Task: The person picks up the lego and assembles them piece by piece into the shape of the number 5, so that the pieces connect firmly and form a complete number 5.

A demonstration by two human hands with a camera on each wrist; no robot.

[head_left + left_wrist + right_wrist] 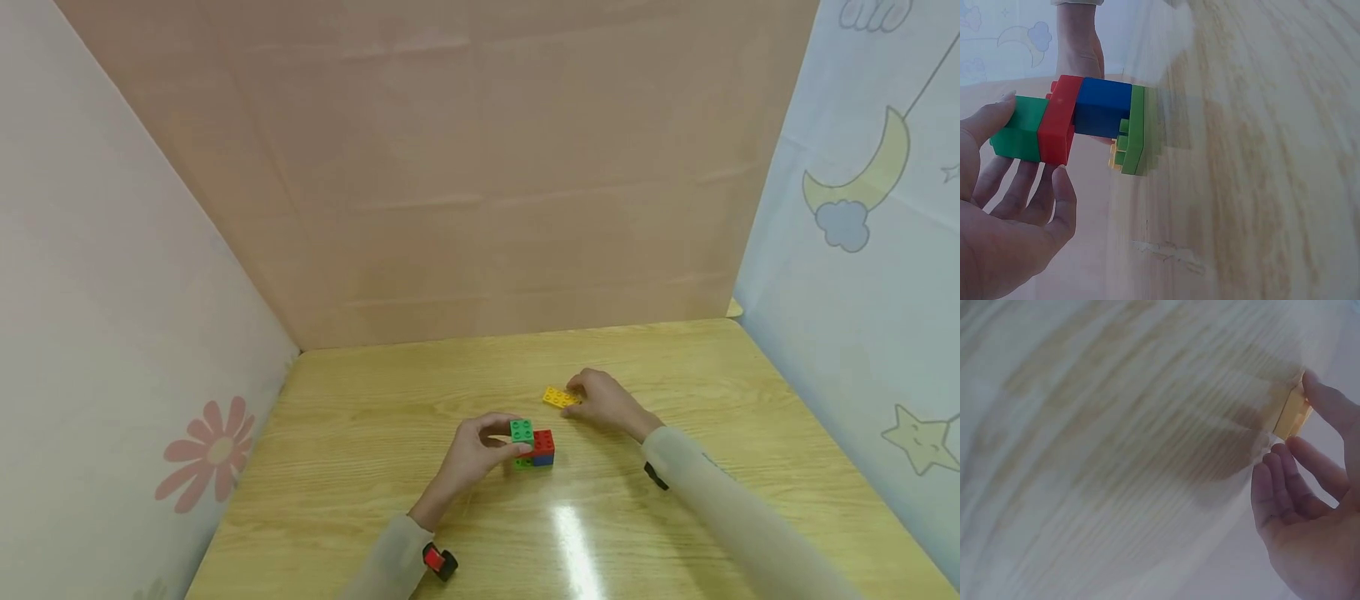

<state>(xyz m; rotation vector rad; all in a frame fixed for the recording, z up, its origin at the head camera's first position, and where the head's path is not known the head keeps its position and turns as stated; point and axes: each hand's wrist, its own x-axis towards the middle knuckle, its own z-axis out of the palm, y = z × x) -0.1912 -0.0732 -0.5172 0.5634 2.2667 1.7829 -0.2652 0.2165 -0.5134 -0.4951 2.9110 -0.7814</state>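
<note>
A small stack of toy building bricks stands on the table: a green brick (1019,128) on top, then a red brick (1059,120), a blue brick (1103,106) and a thin light green brick (1137,131) at the bottom. My left hand (474,454) grips the stack from its left side, thumb and fingers around the green and red bricks. Behind and to the right of the stack, my right hand (609,403) pinches one end of a flat yellow brick (557,397) between thumb and fingers. That brick lies at table level, its right end covered by the hand.
The wooden table (360,467) has a brown panel (480,183) along its back edge. Patterned pale sheets hang at the left (112,333) and right (855,333) sides. Each wrist wears a dark band.
</note>
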